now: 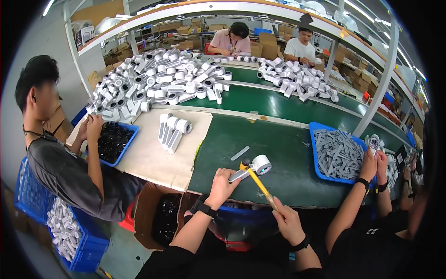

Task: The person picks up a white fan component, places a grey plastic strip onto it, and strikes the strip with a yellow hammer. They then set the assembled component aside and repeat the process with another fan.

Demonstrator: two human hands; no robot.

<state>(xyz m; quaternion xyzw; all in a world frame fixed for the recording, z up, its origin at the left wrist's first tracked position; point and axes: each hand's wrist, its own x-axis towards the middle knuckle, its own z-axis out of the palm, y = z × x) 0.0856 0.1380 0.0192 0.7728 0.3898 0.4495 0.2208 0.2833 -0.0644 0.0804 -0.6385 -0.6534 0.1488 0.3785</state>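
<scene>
My left hand [222,188] is closed around the grey handle of a white handheld device with a round head [262,164], holding it just over the green tabletop. In my right hand [289,221] is the handle of a yellow mallet [261,185]. The mallet's black and yellow head rests on or just above the device's handle near the round head; I cannot tell whether they touch. Just beyond them, a loose grey strip [240,153] lies on the green mat [223,135]. Several more white devices [172,132] are stacked on the beige sheet to the left.
A blue tray [316,160] of grey strips stands at right, near a co-worker's hands [371,165]. At left another person reaches to a blue tray [126,148] of black parts. Large piles of white devices [158,76] lie farther back. A shelf post [380,79] rises at right.
</scene>
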